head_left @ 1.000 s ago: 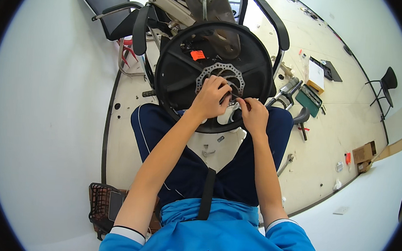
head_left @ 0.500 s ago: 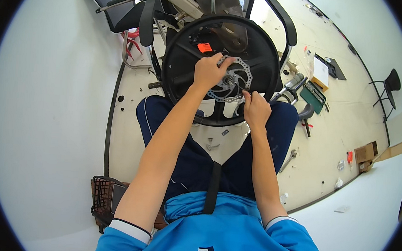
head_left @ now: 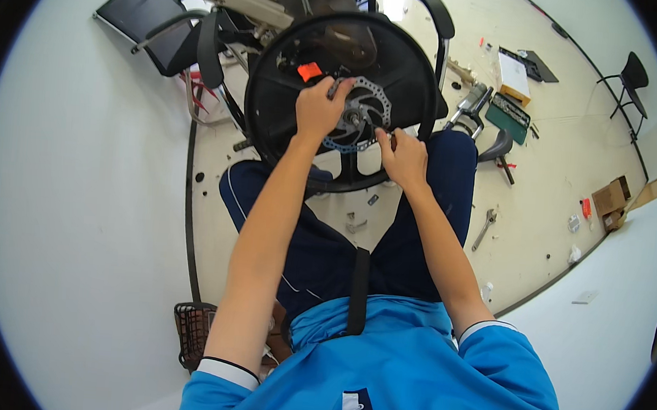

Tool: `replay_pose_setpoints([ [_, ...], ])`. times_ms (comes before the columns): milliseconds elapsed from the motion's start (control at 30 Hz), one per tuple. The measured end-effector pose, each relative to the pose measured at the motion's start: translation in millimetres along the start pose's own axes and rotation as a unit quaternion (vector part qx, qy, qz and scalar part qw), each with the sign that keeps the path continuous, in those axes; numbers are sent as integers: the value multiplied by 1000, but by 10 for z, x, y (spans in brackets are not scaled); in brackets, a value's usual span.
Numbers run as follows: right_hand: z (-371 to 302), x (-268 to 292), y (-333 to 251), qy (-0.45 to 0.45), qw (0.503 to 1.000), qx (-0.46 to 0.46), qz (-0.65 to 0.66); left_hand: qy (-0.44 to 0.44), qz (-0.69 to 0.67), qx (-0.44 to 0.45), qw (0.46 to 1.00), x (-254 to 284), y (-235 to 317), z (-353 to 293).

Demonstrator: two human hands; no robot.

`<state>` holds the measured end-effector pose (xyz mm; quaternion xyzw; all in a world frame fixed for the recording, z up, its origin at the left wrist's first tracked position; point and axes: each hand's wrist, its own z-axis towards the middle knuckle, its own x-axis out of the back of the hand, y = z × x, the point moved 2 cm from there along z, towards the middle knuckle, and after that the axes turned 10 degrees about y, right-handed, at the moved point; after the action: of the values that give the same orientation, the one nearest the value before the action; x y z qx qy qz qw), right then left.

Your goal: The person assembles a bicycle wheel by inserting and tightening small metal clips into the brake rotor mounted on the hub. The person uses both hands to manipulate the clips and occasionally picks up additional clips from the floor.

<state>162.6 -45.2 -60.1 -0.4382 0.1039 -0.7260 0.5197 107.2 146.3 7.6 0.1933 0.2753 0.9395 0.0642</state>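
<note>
We have the wheel (head_left: pixel 360 183) lying across our lap, its black rim circling both hands, and the perforated metal brake disc (head_left: pixel 382 100) sits at its centre, between our left hand (head_left: pixel 321 111) and our right hand (head_left: pixel 404 158). The left hand is bent over the disc's upper left edge, thumb and fingers touching it; we cannot tell whether they clasp it or merely rest there. At the disc's lower right edge, our right hand pinches a thin tool (head_left: pixel 373 125) that points toward the hub (head_left: pixel 353 118), though its shape is too small to make out. An orange piece (head_left: pixel 309 71) lies just beyond the left hand, within the wheel. Off to the right of the right hand we see a green case (head_left: pixel 507 118) and a black saddle (head_left: pixel 497 146) on the floor; nearer our body on that side lies a wrench (head_left: pixel 483 231).
</note>
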Motion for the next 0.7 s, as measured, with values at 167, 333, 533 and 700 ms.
replay_pose_setpoints([
  [167, 36, 79, -83, -41, 995, -89, 17, -23, -68, 70, 995, 63, -76, 269],
  [333, 64, 94, -141, -29, 990, -118, 74, -195, 29, 97, 976, -175, -389, 845],
  [533, 74, 13, -67, -14, 982, -170, 81, -442, 272, 50, 853, -782, -779, 999],
  [700, 92, 38, -111, -23, 979, -182, 88, -498, 285, 33, 818, -983, -878, 1039],
])
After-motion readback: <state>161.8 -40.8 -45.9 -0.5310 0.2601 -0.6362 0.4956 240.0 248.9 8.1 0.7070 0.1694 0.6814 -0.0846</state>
